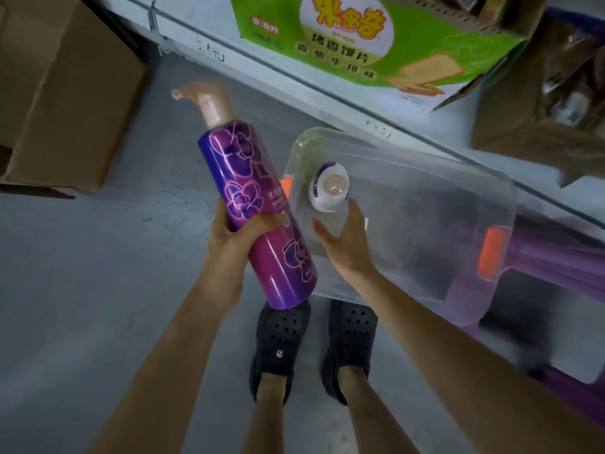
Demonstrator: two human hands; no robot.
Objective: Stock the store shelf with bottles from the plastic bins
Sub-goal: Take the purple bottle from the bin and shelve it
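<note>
At the far left, a brown cardboard box [62, 93] was seen resting on the grey floor [98, 273]. Next to it, a tall purple bottle [258, 204] printed with flower outlines was held in the air by the left hand [229, 250]. It was tilted, with its pink pump head [209, 99] pointed up and to the left and its base lowest. The left fingers [222, 214] were curled round the lower half of the body, and the thumb was laid across the front.

Below the bottle's base, a pair of dark perforated clogs [281, 342] was seen on the person's feet.

Further right, a clear plastic bin [442, 165] with orange latches [489, 253] was set below the shelf edge [327, 90]. A second bottle [330, 186], white with a purple band, was stood upright in the bin's left end and was seen from above. The right hand [343, 244] was reached into the bin, and its fingers [355, 213] were held straight and spread, with nothing grasped. The fingertips were placed just beside that bottle's top; whether it was touched could not be told.

Above, a green carton [376, 44] was seen on the shelf. At the far right, something purple [556, 257] was visible beneath the bin.
</note>
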